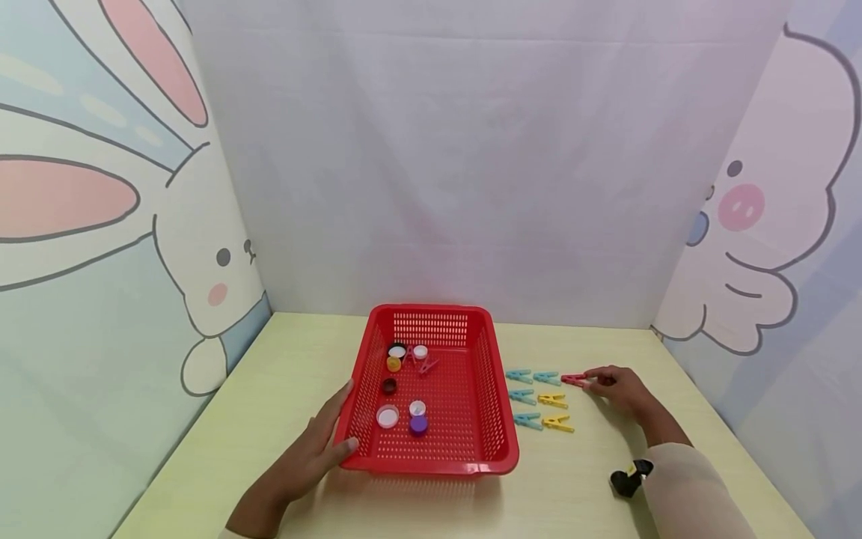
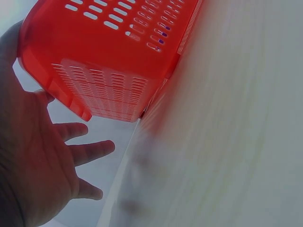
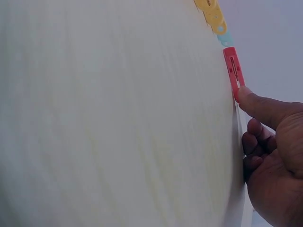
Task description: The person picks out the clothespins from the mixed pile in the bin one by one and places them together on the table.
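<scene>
My right hand [image 1: 622, 391] pinches the end of a red clothespin [image 1: 572, 379] at the right end of the far row of pegs. In the right wrist view the thumb presses on that peg, while the other fingers curl beneath. Beside it lie blue clothespins [image 1: 521, 397] and yellow clothespins [image 1: 553, 400] in short rows. My left hand [image 1: 310, 453] rests against the left rim of a red plastic basket [image 1: 431, 467]. Its fingers are spread and mostly straight in the left wrist view.
Inside the basket are several bottle caps, including a purple cap [image 1: 418, 426], a yellow cap [image 1: 393, 364] and a white cap [image 1: 387, 417], plus pink clothespins [image 1: 428, 365]. A black strap piece [image 1: 628, 483] is by the right sleeve. Curtained walls [image 1: 444, 180] enclose the table.
</scene>
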### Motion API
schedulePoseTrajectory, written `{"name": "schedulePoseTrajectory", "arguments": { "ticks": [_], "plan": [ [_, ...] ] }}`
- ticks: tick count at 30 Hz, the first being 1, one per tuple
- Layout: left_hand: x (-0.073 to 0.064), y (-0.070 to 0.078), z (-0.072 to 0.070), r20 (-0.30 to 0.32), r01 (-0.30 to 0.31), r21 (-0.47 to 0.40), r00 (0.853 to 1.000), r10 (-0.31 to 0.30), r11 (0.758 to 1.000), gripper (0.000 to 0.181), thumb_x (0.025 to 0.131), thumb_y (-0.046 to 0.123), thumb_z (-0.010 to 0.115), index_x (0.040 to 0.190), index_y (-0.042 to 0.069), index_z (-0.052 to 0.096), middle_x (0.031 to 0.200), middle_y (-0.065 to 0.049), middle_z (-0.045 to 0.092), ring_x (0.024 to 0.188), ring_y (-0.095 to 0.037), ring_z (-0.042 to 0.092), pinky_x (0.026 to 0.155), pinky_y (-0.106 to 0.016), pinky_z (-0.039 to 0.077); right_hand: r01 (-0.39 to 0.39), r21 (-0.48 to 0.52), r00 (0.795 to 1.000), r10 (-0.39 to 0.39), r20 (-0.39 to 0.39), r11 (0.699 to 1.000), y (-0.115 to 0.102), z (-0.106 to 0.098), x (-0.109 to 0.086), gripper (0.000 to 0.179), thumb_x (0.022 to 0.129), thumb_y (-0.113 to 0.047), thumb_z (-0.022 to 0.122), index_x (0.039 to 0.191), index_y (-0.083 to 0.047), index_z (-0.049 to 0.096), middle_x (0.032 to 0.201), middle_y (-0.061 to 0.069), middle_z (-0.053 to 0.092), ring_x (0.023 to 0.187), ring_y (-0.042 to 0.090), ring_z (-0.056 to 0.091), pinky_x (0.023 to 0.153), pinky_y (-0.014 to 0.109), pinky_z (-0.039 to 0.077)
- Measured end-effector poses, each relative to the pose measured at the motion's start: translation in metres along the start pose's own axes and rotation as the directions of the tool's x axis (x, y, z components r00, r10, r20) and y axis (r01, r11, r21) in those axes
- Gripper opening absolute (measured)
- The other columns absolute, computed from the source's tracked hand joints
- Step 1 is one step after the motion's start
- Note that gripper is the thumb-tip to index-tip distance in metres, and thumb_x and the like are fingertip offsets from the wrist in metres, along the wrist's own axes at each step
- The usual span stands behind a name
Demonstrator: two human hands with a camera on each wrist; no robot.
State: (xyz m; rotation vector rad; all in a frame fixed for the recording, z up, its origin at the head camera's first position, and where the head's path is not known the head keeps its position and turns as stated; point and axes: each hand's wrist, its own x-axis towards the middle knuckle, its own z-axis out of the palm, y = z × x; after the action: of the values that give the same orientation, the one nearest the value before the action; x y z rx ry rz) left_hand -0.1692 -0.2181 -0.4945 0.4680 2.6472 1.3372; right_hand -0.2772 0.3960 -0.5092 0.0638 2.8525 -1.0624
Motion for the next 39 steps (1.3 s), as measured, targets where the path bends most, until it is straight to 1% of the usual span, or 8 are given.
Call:
{"name": "schedulePoseTrajectory", "arguments": {
  "ticks": [7,11,15,19,23,28,34,39],
  "plan": [
    [0.0,0.0,0.0,0.001,0.002,-0.002,1.0,-0.002,1.0,0.1,0.099,0.055,0.066,0.176,0.033,0.007,0.179,-0.009,0.027,0.162,-0.043,0.031,0.12,-0.091,0.018,0.007,-0.012,1.0,-0.007,0.005,1.0,-0.001,-0.001,-0.001,0.048,0.106,-0.028,0.074,0.142,0.004,0.067,0.128,0.028,0.066,0.106,0.034,0.054,0.082,0.034,0.046],
    [-0.001,-0.001,0.001,0.0,0.002,-0.006,1.0,-0.002,1.0,0.099,0.099,0.055,0.065,0.176,0.034,0.008,0.179,-0.009,0.027,0.163,-0.044,0.029,0.121,-0.092,0.015,-0.001,-0.015,1.0,0.001,0.01,1.0,0.001,0.0,-0.001,0.05,0.105,-0.03,0.075,0.143,0.003,0.066,0.124,0.025,0.065,0.107,0.035,0.053,0.084,0.035,0.046],
    [-0.001,-0.002,0.001,-0.002,-0.003,-0.005,1.0,0.003,1.0,0.098,0.099,0.055,0.065,0.176,0.033,0.008,0.178,-0.01,0.028,0.162,-0.044,0.03,0.12,-0.092,0.015,-0.001,-0.006,1.0,0.001,0.007,1.0,0.003,0.0,0.0,0.053,0.104,-0.029,0.076,0.145,0.002,0.065,0.117,0.02,0.062,0.107,0.034,0.053,0.084,0.034,0.046],
    [-0.001,-0.002,0.001,-0.006,-0.012,0.0,1.0,0.012,1.0,0.098,0.099,0.054,0.065,0.176,0.033,0.008,0.179,-0.01,0.027,0.163,-0.045,0.029,0.12,-0.092,0.014,0.012,0.006,1.0,-0.012,0.002,1.0,0.003,0.0,0.0,0.055,0.103,-0.027,0.078,0.147,0.004,0.063,0.112,0.016,0.06,0.104,0.031,0.053,0.081,0.033,0.045],
    [-0.001,-0.002,0.001,-0.008,-0.019,0.005,1.0,0.019,1.0,0.098,0.099,0.054,0.065,0.176,0.033,0.008,0.179,-0.01,0.027,0.162,-0.045,0.031,0.119,-0.092,0.017,0.028,0.017,1.0,-0.028,0.004,0.999,0.002,-0.002,0.0,0.055,0.104,-0.024,0.077,0.147,0.006,0.061,0.11,0.015,0.059,0.102,0.028,0.052,0.078,0.03,0.045],
    [0.0,-0.001,0.0,-0.01,-0.012,0.009,1.0,0.012,1.0,0.099,0.099,0.056,0.065,0.176,0.033,0.008,0.178,-0.009,0.028,0.161,-0.044,0.032,0.119,-0.092,0.021,0.055,0.033,0.998,-0.055,0.021,0.998,-0.003,-0.006,0.002,0.064,0.103,-0.028,0.079,0.149,0.009,0.056,0.112,0.015,0.059,0.101,0.027,0.052,0.075,0.027,0.047],
    [-0.002,0.001,0.0,0.0,0.012,0.005,1.0,-0.012,1.0,0.099,0.099,0.056,0.066,0.176,0.033,0.008,0.178,-0.009,0.028,0.163,-0.044,0.029,0.121,-0.092,0.014,0.081,0.051,0.995,-0.084,0.06,0.995,-0.011,-0.01,0.003,0.07,0.103,-0.024,0.078,0.154,0.013,0.048,0.111,0.015,0.06,0.098,0.022,0.053,0.076,0.026,0.049],
    [-0.002,0.002,0.0,0.0,0.01,0.009,1.0,-0.01,1.0,0.099,0.098,0.057,0.065,0.176,0.033,0.008,0.178,-0.009,0.029,0.163,-0.044,0.029,0.12,-0.092,0.013,0.111,0.042,0.992,-0.113,0.048,0.993,-0.027,-0.015,0.007,0.075,0.105,-0.032,0.075,0.158,0.011,0.044,0.111,0.015,0.059,0.099,0.023,0.054,0.076,0.026,0.049]
  ]
}}
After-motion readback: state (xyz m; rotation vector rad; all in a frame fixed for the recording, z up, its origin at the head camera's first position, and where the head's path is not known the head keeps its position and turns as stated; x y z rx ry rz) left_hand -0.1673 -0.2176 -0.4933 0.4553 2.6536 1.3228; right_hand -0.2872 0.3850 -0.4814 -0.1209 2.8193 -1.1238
